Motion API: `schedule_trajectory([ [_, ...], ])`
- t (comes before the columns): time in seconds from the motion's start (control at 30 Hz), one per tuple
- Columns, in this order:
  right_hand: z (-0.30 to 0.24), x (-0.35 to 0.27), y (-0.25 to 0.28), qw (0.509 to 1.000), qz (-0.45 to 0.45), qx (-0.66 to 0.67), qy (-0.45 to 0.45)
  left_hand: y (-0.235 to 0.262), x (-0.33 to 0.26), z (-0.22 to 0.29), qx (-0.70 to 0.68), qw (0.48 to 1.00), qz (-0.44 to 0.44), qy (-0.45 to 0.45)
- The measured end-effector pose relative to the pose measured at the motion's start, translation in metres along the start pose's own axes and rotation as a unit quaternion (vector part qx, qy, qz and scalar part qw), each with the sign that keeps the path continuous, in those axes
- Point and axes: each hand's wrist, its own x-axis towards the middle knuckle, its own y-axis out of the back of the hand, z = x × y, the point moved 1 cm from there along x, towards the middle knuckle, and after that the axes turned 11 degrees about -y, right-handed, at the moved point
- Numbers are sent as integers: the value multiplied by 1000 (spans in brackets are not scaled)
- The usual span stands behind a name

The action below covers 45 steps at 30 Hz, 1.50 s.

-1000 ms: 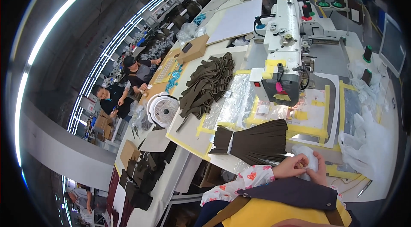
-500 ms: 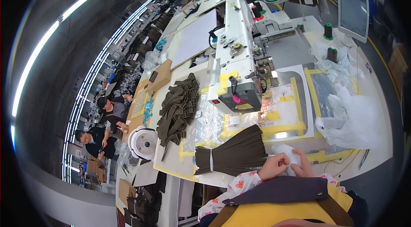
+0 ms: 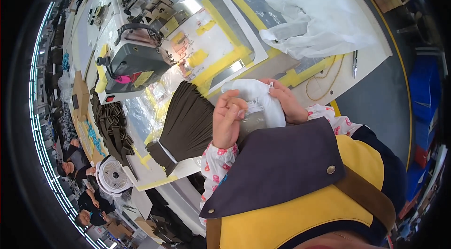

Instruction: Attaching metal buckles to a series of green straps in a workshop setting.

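Seen from above, a person's two hands work at a thin white piece (image 3: 273,110), held up in front of the body, just above a dark purple flap (image 3: 282,169) of clothing and near the edge of the tabletop (image 3: 345,71). The view has swung down and to the right over the last second, so the hands now appear larger and close to the middle. The white piece, a small bunch between the fingers a moment ago, now shows as a broader arch between the hands, with a greyish, see-through-looking part below. This suggests the handling is still under way and the piece is being spread or loosened rather than put down. The right hand (image 3: 290,103) grips its far right side, fingers closed on it. The left hand (image 3: 226,122) is curled at its left side, thumb and fingertips drawn narrow; whether they pinch any of it I cannot tell. Left of that hand, a fan-shaped bundle of dark strips (image 3: 185,117) lies where it did, gathered by a pale band (image 3: 168,153). Beyond stands a sewing machine head (image 3: 141,59); crumpled white plastic (image 3: 324,23) lies to its right
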Motion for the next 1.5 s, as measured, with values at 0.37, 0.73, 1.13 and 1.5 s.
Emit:
schedule_trajectory([
  [0.37, -32, 13, -7, 981, -133, 46, 134, -25, 20, -7, 505, 854, -119, -11],
  [0.73, -97, -2, 41, 831, 192, -427, 301, 6, 116, 27, 795, 483, -279, -240],
  [1.13, -132, 104, -8, 625, 71, -725, 282, -10, 89, -15, 758, 518, -259, -300],
  [1.5, -170, 101, 6, 706, 107, -560, 420, 2, 64, -19, 783, 505, -284, -227],
])
